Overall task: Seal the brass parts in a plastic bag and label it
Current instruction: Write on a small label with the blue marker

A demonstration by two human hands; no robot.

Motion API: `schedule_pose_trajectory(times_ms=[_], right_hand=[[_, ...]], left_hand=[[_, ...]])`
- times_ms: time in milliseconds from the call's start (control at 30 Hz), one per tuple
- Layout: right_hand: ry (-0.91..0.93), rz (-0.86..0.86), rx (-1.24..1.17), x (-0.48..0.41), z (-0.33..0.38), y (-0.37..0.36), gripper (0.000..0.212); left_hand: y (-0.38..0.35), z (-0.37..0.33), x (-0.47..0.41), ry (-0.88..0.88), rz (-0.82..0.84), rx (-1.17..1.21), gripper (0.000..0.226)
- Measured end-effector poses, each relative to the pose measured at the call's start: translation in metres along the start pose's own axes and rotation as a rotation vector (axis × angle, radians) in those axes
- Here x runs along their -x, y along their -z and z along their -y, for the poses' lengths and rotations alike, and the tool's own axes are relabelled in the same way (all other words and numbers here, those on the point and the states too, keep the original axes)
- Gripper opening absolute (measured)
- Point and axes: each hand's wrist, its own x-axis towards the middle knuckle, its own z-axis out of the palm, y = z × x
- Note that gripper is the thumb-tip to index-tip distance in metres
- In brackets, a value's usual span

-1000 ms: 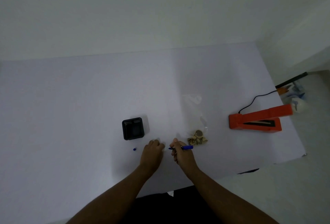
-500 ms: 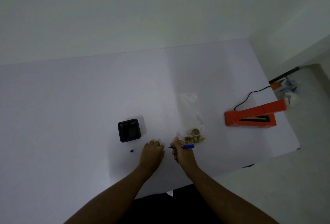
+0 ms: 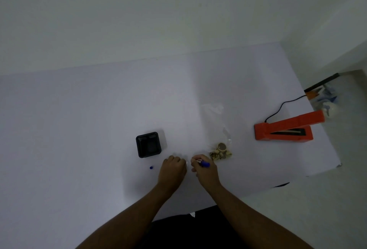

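A clear plastic bag [image 3: 225, 136] lies on the white table [image 3: 79, 121], with a heap of small brass parts [image 3: 220, 152] in its near end. Just left of the brass parts, my right hand [image 3: 204, 170] grips a blue pen [image 3: 204, 163], its tip pointing left at the table. My left hand [image 3: 172, 169] rests on the table beside it, fingers curled down on something pale that I cannot make out. A small blue pen cap [image 3: 151, 167] lies left of my left hand.
A black square tray [image 3: 148, 147] stands behind my left hand. An orange heat sealer [image 3: 286, 129] with a black cord sits at the right, near the table's right edge. Another clear bag [image 3: 213, 108] lies further back. Clutter sits on the floor beyond the right edge.
Both hands stay in nearly the same spot. The pen in my right hand has tilted a little. The camera has shifted slightly.
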Motion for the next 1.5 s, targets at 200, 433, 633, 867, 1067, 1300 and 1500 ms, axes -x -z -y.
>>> schedule_pose_trajectory(times_ms=[200, 433, 633, 867, 1067, 1300, 1500], right_hand=[[-0.124, -0.052, -0.046, -0.007, 0.0, -0.009, 0.007], [-0.243, -0.039, -0.215, -0.014, 0.004, -0.004, 0.019], [-0.209, -0.024, -0.256, -0.011, 0.004, 0.001, 0.022], [0.089, -0.01, 0.066, -0.01, -0.009, -0.007, 0.022], [0.469, 0.057, 0.411, -0.019, -0.015, -0.031, 0.023], [0.519, 0.099, 0.341, -0.02, -0.021, -0.043, 0.02], [0.482, 0.113, 0.29, -0.013, -0.023, -0.052, 0.027]], left_hand=[[0.008, -0.008, 0.001, -0.042, -0.08, 0.105, 0.011], [0.005, -0.004, 0.009, -0.091, -0.106, 0.231, 0.01], [0.008, 0.014, 0.014, -0.093, -0.087, 0.252, 0.017], [0.014, 0.018, 0.011, -0.106, -0.083, 0.191, 0.002], [0.016, 0.016, 0.009, 0.048, 0.01, 0.215, 0.016], [0.016, 0.028, 0.002, 0.289, 0.078, 0.36, 0.023], [0.016, 0.039, -0.005, 0.404, 0.143, 0.364, 0.02]])
